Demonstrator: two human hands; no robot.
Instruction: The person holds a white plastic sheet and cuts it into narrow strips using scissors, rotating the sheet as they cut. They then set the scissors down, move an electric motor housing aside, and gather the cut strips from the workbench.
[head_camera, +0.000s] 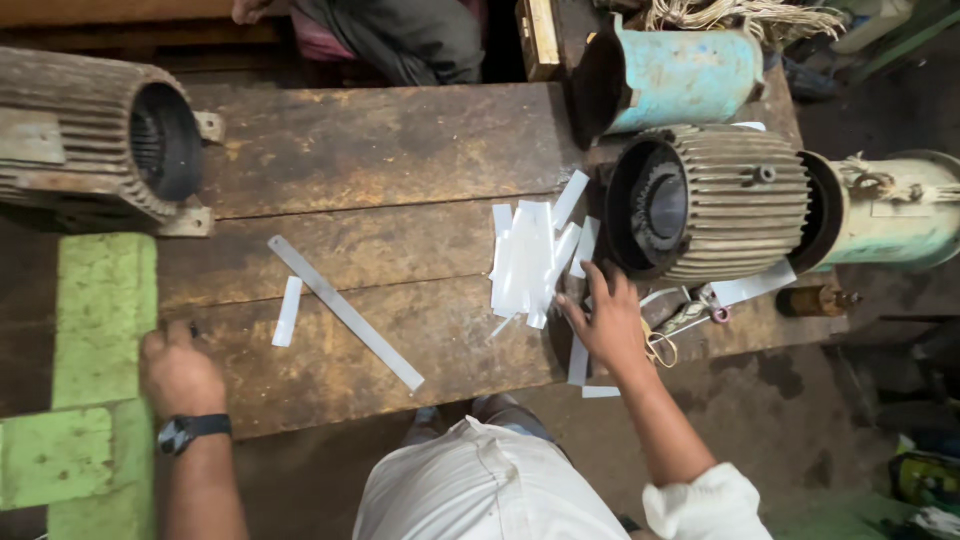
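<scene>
A ribbed motor housing, a turquoise cylinder and a green block occupy the workbench.

Both hands low, arms spread wide.
L hand: knuckles up, fingers curled under, wrist w/ dark watch, forearm bare. R hand: palm down, fingers spread fwd, arm stretched out, white sleeve rolled at elbow.
</scene>
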